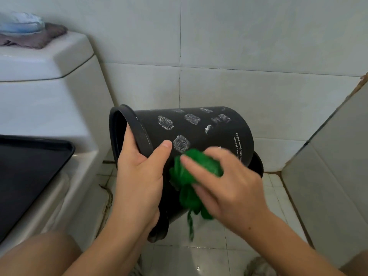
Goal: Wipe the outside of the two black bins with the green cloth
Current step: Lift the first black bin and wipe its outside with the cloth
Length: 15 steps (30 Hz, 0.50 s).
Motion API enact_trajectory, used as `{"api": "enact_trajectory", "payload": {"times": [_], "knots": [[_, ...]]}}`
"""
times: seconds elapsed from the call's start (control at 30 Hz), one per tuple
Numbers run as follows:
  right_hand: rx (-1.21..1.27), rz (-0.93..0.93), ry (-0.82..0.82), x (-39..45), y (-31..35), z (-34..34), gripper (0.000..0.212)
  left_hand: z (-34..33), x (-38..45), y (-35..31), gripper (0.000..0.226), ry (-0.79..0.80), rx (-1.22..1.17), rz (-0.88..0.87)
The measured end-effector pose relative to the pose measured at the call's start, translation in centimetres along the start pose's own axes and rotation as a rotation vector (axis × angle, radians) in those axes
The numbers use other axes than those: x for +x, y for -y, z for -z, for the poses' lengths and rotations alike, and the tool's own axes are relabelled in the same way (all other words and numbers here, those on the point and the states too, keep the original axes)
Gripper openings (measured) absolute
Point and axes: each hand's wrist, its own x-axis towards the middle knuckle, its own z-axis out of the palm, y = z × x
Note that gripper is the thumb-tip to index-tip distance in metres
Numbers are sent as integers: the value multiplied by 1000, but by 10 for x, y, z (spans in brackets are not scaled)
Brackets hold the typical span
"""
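A black bin (pixel 199 132) with white scribble marks and white lettering is tipped on its side above the floor, its mouth facing left. My left hand (pixel 139 176) grips its rim, thumb on the outer wall and fingers inside. My right hand (pixel 225 182) holds a bunched green cloth (pixel 191 176) against the bin's near side; a strip of cloth dangles below. Behind the bin's base, a dark curved edge (pixel 257 166) shows; it may be the second bin, mostly hidden.
A white toilet tank (pixel 45 86) stands at the left with folded cloths (pixel 29 34) on its lid. A black tray (pixel 25 172) lies on the toilet. Tiled walls close in behind and at the right. My bare knee (pixel 39 253) is at the bottom left.
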Motion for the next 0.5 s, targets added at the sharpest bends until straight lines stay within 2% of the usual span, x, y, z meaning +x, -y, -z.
{"api": "enact_trajectory", "payload": {"times": [0.07, 0.2, 0.23, 0.33, 0.37, 0.5], "knots": [[7, -84, -15, 3, -3, 2, 36, -1, 0, -1, 41, 8, 8, -7], [41, 123, 18, -13, 17, 1, 35, -1, -1, -2, 41, -7, 33, -23], [34, 123, 22, -9, 13, 2, 35, 0, 0, -2, 40, -9, 25, -16], [20, -51, -18, 3, -1, 5, 35, 1, 0, -2, 37, 3, 6, 11], [23, -54, -14, 2, 1, 5, 35, 1, 0, -2, 37, 10, 11, 8], [71, 138, 62, -15, 18, 4, 33, 1, 0, -2, 41, 12, 39, 2]]}}
